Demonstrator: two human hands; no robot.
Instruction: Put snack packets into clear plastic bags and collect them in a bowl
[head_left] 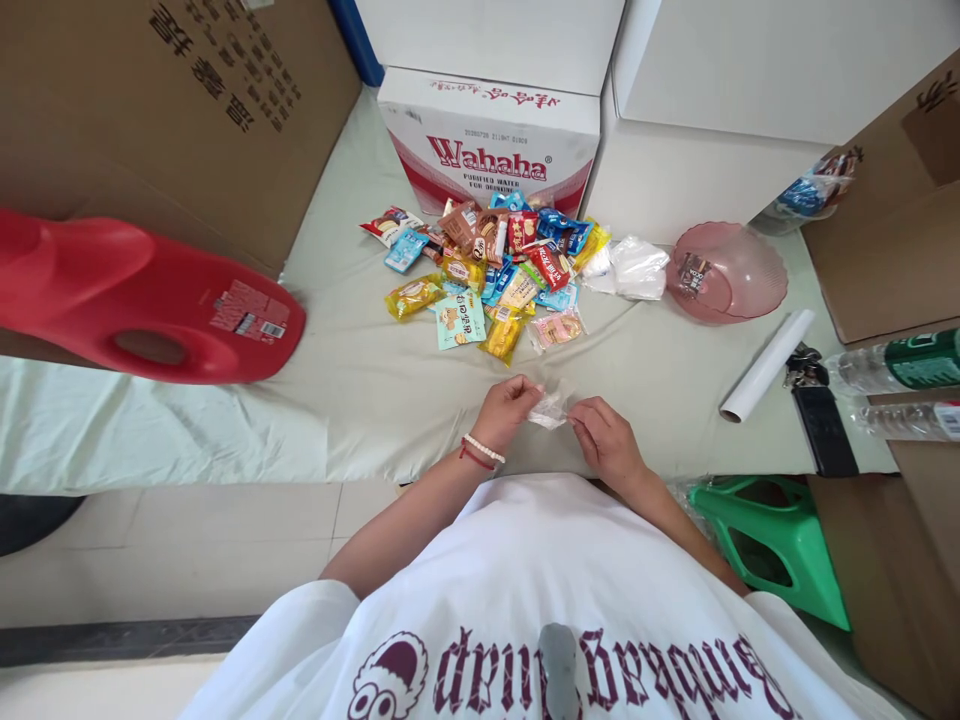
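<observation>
Between my two hands, near the table's front edge, is a small clear plastic bag (551, 405). My left hand (511, 405), with a beaded bracelet at the wrist, pinches the bag's left side. On the other side, the fingertips of my right hand (600, 430) pinch its right edge. Just beyond my hands lies a heap of wrapped snacks (495, 265) in many colours. A pink wrapped snack (556, 328) and a yellow one (502, 335) are the nearest of them. To the heap's right rests a stack of folded clear plastic bags (637, 267).
A pink bowl (739, 285) with a brown packet sits right of the bags. Farther right are a white roll (766, 365), keys (806, 368), a black phone (825, 430) and bottles (922, 362). A Wahaha carton (495, 140) stands behind; a red jug (187, 310) is left.
</observation>
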